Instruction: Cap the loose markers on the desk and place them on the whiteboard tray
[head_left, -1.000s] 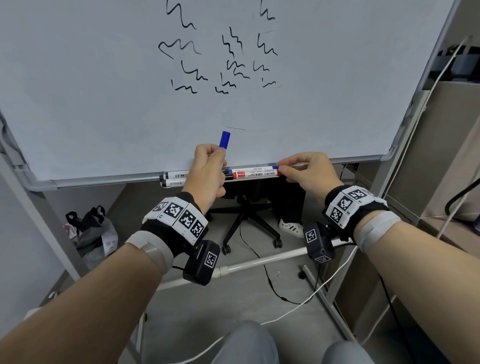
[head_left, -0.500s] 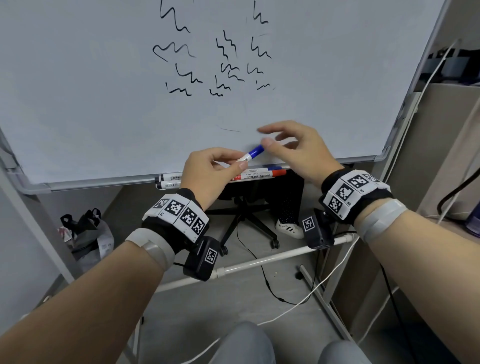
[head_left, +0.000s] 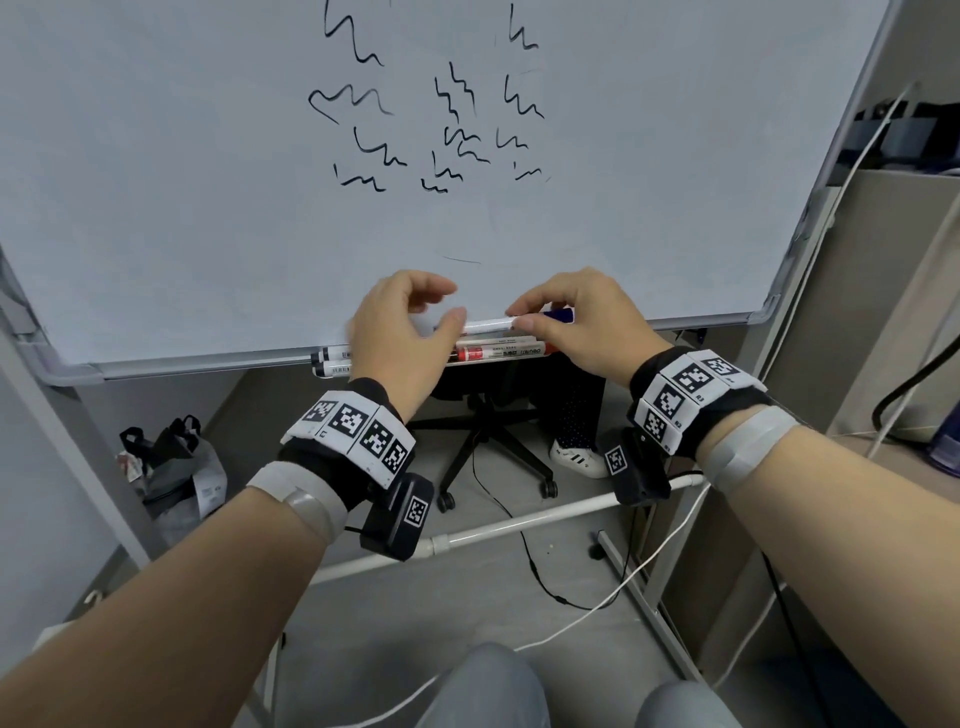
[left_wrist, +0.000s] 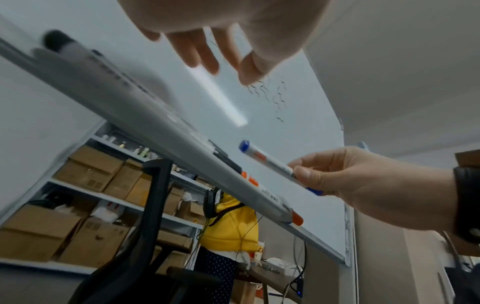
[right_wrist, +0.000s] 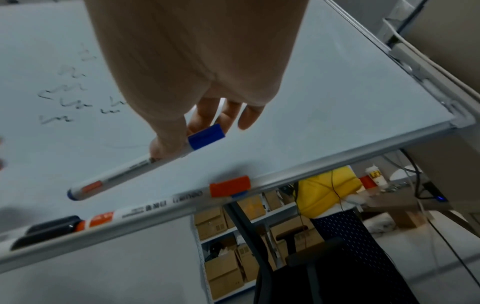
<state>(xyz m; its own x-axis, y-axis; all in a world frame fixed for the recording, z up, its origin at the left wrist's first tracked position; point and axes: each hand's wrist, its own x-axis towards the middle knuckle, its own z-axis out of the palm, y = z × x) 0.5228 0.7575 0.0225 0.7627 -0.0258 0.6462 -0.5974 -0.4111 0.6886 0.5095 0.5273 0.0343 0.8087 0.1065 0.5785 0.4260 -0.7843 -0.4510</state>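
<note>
Blue marker (head_left: 511, 323), pinched in right hand (head_left: 576, 322), lies parallel above tray (head_left: 208, 366); left hand (head_left: 400, 338) loose, empty.

Left wrist: blue marker held just above tray.
Right hand (left_wrist: 369, 181) pinches the white blue-capped marker (left_wrist: 267, 159); left hand (left_wrist: 233, 30) hangs loose-fingered above the grey whiteboard tray (left_wrist: 166, 123), which holds orange-capped markers (left_wrist: 270, 199).

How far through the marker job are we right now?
Done: red marker and black markers lie capped on the tray. In hand: the right hand pinches the capped blue marker just above the tray; the left hand is open beside it. Left: set it down. The desk is out of view.
</note>
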